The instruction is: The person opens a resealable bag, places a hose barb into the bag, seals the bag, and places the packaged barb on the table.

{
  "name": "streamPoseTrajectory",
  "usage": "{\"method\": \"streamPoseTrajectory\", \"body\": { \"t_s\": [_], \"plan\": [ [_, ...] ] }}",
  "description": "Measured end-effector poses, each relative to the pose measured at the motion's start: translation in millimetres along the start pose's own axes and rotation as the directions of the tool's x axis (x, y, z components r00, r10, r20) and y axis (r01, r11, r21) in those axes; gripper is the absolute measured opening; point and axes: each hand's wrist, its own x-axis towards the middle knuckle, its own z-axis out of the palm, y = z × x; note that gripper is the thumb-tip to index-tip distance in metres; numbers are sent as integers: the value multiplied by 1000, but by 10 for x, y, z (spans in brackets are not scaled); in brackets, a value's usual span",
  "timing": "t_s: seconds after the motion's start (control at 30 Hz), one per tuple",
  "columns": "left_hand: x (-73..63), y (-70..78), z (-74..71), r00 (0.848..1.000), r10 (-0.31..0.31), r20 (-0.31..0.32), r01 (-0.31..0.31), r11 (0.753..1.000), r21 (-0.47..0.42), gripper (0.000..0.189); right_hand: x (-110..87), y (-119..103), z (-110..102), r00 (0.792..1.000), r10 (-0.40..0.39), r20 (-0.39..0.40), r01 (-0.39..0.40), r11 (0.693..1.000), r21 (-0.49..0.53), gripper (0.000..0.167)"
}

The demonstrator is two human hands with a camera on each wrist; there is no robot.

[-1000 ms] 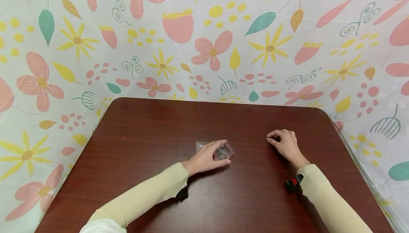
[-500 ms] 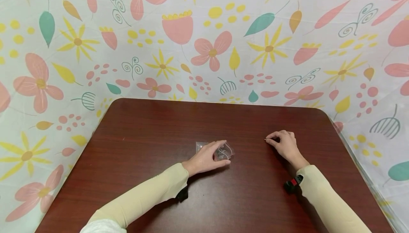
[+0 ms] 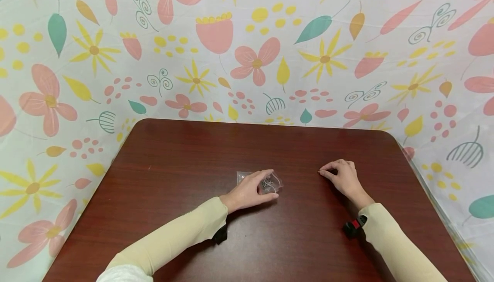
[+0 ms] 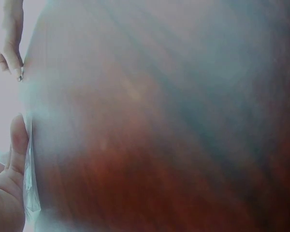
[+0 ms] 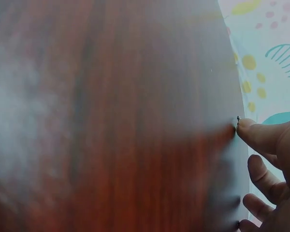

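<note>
My left hand (image 3: pixel 247 191) lies over a clear plastic bag (image 3: pixel 277 180), its thumb and fingers extended and spread apart. Small dark metal parts and a white string show inside the bag; part of it is hidden under the hand. In the left wrist view the bag's edge (image 4: pixel 31 188) stands right beside the thumb. Farther right, my right hand (image 3: pixel 344 178) pinches a tiny metal piece (image 5: pixel 239 119) between thumb and index finger, close over the tabletop. Only a small tip of this piece sticks out from the fingertips, too little to tell its kind.
Both hands are over a dark reddish-brown wooden table (image 3: pixel 185 153) with rounded far corners. Behind and beside it hangs a white cloth (image 3: pixel 216 71) printed with flowers and leaves. A black wrist device (image 3: pixel 352 227) sits under the right sleeve.
The right hand has shifted slightly left and toward the near side, still pinching the tiny piece. The left hand and the bag have stayed in place.
</note>
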Motion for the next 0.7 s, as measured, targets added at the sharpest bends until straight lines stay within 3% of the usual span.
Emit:
{"method": "streamPoseTrajectory", "body": {
  "t_s": [0.7],
  "plan": [
    [3, -23, 6, 1000, 5, 1, -5, 1000, -2, 82, -115, -236, 45, 1000, -11, -2, 12, 997, 77, 5]
  ]
}}
